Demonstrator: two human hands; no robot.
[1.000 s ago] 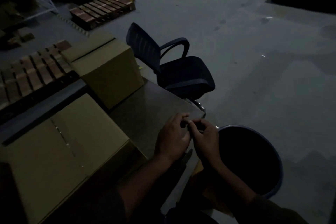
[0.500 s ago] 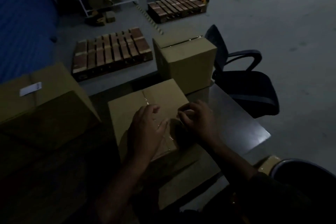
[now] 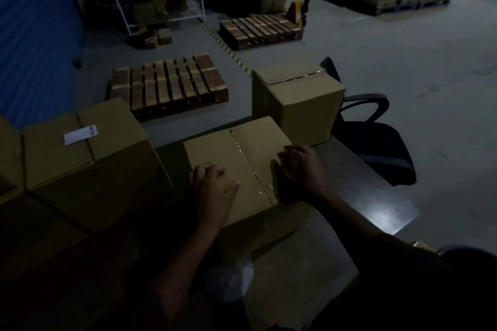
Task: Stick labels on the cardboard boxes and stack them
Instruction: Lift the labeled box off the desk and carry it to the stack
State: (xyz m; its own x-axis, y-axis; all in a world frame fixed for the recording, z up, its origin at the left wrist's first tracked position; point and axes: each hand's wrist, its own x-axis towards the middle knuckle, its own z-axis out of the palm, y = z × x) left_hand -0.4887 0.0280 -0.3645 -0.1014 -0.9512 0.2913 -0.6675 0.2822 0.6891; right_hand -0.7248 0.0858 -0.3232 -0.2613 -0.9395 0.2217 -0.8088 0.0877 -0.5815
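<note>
Cardboard, stiff and taped shut, is sitting mid-table: the near box [image 3: 236, 166] under both hands. The left hand [image 3: 215, 191] is lying on its lid with fingers loose, holding nothing; the right hand [image 3: 301, 169] is curling at the right edge, though whether its grip has a label I cannot tell in this gloom. It is looking light enough to lift by opposite sides. A labelled box [image 3: 83, 156] is waiting left, another box [image 3: 298, 105] far right.
</note>
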